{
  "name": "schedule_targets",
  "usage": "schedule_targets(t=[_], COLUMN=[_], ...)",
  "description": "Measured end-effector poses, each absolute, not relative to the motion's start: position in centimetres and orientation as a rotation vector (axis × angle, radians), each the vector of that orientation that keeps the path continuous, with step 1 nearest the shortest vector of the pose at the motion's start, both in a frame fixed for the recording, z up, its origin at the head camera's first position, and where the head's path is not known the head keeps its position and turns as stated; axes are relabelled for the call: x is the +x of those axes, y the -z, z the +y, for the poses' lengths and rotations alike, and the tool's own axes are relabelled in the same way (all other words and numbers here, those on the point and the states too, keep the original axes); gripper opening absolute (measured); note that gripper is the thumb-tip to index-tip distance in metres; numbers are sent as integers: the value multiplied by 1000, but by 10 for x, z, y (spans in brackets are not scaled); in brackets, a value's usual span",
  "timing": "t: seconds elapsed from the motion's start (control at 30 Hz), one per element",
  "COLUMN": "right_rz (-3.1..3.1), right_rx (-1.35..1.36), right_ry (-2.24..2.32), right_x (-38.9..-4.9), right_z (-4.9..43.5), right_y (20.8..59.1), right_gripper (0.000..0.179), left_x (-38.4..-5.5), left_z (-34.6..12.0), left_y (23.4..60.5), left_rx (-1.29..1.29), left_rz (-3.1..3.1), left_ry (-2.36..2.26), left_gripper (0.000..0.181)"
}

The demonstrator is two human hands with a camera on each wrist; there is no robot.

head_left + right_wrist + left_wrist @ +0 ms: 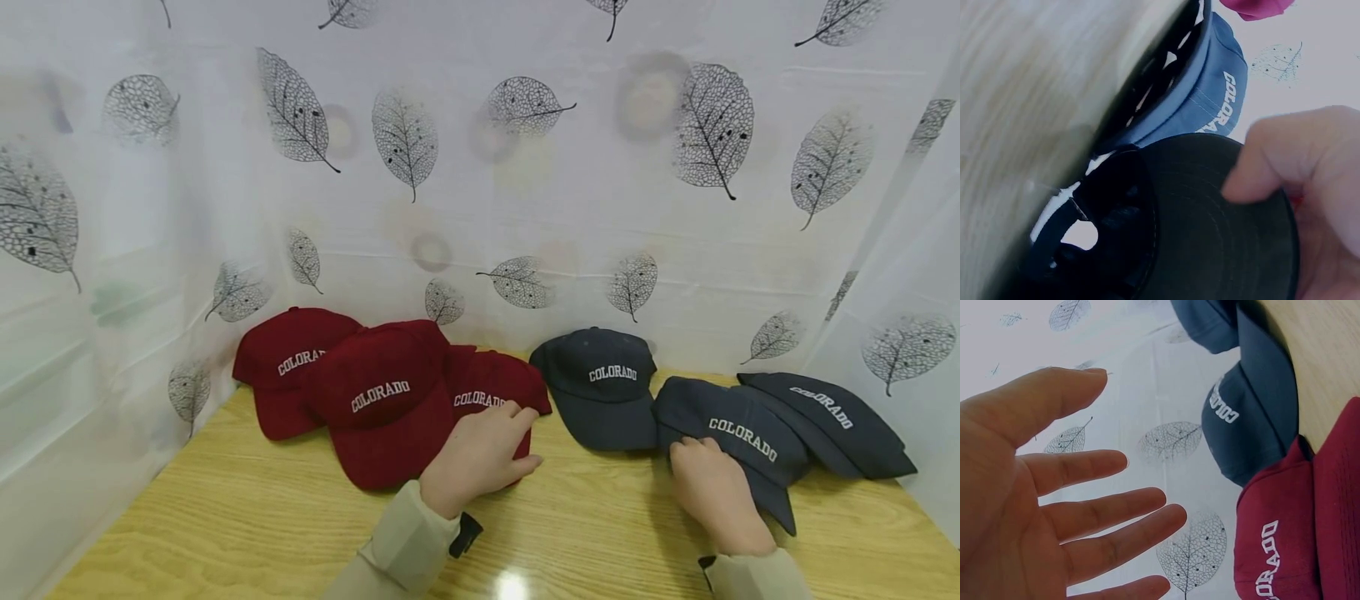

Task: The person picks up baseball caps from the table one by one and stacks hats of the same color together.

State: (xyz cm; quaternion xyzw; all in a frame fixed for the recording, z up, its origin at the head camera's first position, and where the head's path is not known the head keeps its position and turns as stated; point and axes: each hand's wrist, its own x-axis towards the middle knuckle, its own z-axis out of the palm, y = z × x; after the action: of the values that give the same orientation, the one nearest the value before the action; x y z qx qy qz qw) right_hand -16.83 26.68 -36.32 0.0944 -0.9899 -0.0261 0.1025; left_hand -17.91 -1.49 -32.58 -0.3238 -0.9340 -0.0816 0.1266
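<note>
My right hand grips the brim of a navy cap lettered COLORADO, at the right of the table. In the right wrist view, its thumb lies on the underside of the dark brim, while the fingers are mostly hidden behind it. My left hand is held in front of the right-hand red cap, covering part of it in the head view. The left wrist view shows this hand's fingers spread and holding nothing, with that red cap beyond them.
Two more red caps overlap at the left. Another navy cap sits at centre right, and a third lies behind the gripped one. A white leaf-print sheet hangs behind the wooden table.
</note>
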Motion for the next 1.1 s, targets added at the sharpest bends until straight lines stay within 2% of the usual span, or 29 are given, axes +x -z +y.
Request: schedule_targets(t=[0.27,0.73,1.1], right_rz=[-2690,-2750,-2542], right_rx=[338,262,294], right_ry=[162,94,1], right_x=[-166,-151,-137], right_z=[265,258,253], right_y=[357,331,316], right_gripper=[13,38,45], left_x=[-180,-184,-186], left_z=[-15,-14,-14], left_y=[325,326,327], left_rx=[-946,-939,-921], left_rz=[-2742,-2806,-2848], left_ry=[253,314,383], left_gripper=[44,42,46])
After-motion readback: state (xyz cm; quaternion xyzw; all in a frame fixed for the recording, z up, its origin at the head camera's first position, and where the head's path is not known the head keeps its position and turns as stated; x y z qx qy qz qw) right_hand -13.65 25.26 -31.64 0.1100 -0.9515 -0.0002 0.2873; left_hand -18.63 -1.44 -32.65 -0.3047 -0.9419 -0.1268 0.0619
